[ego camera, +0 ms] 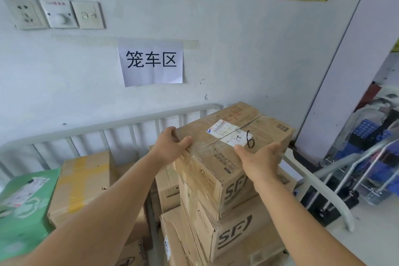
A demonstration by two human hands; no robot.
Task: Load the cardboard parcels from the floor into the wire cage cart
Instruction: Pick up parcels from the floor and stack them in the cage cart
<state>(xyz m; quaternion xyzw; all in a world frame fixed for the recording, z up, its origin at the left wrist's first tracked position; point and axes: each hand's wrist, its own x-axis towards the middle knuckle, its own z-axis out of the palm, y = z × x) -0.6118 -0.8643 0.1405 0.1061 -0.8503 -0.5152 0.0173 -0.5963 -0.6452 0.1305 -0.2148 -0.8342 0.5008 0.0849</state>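
Parcel sat atop the SF stack inside the cart, held at its near top edge by the left hand and right hand, fingers spread over cardboard (no underside support). Risk: the tall stack could lean if the parcel landed off-centre; glossy tape could let it slip.
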